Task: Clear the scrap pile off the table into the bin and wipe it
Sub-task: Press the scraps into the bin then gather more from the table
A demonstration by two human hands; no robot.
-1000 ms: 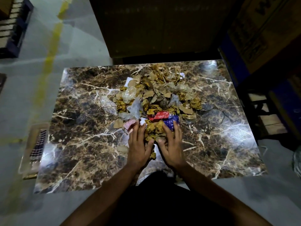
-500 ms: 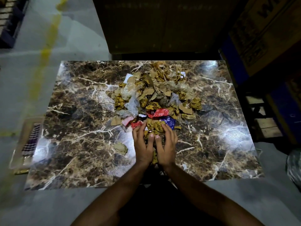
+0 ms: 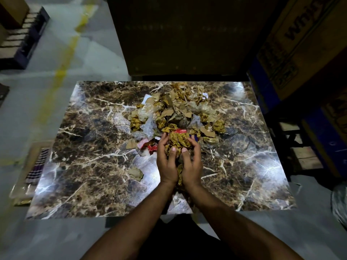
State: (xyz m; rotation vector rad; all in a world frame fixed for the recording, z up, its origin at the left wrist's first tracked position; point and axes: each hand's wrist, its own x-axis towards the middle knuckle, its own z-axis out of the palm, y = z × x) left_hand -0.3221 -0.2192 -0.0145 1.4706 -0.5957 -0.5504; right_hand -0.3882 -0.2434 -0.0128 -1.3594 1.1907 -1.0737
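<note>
Two hands are cupping a clump of crumpled golden-brown scraps at the near edge of the scrap pile point(image 3: 174, 117). A moment ago both palms were lying flat on the pile with fingers stretched forward; now the left hand point(image 3: 167, 162) and right hand point(image 3: 191, 162) are turned inward, heels pressed together, fingers curling up around the clump point(image 3: 177, 142) and lifting it slightly.

Most of the pile is sitting a little beyond the table's centre: torn cardboard bits, wadded foil-like paper, cloudy clear plastic film, a red wrapper point(image 3: 180, 131) and a blue scrap point(image 3: 194, 137) just beyond the fingertips. Pink and red wrappers point(image 3: 148, 145) are lying just left of the left hand. One loose cardboard piece point(image 3: 136, 173) is resting apart, nearer and left of the wrists.

Glossy dark brown marble with white veins is forming the rectangular table point(image 3: 84, 147), catching bright glare at its corners. Large cardboard boxes point(image 3: 300, 44) are standing at the far right, and a yellow line point(image 3: 62, 70) is running across the grey floor on the left.
</note>
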